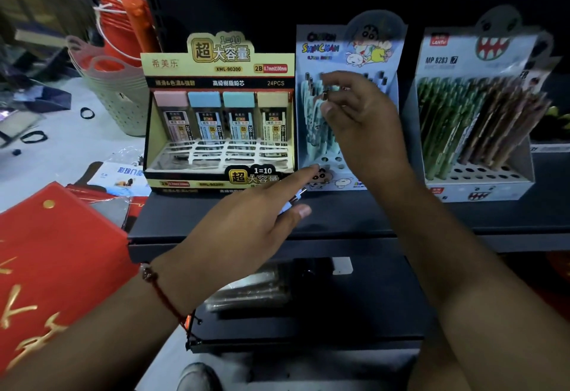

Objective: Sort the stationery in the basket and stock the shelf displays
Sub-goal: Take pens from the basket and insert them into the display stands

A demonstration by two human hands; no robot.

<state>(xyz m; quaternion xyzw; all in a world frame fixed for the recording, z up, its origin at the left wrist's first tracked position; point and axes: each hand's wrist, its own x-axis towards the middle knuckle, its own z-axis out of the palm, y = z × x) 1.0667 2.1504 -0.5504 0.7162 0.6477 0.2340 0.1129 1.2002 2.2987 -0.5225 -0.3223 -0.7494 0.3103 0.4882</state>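
Observation:
Three display boxes stand on a dark shelf (354,221). The middle one is a pale blue cartoon pencil display (320,51) with light blue pencils (311,112) standing at its left side and empty holes in front. My right hand (361,119) is raised in front of it, thumb and fingertips pinching the top of one pencil (326,94). My left hand (262,205) hovers low at the shelf front, holding a light-coloured pencil (294,200) between its fingers and thumb.
A yellow lead-refill box (216,82) stands to the left and a display of green and brown pencils (462,119) to the right. Stacked baskets (120,103) and a red folder (55,251) lie further left. Clear packets (249,292) sit on the lower shelf.

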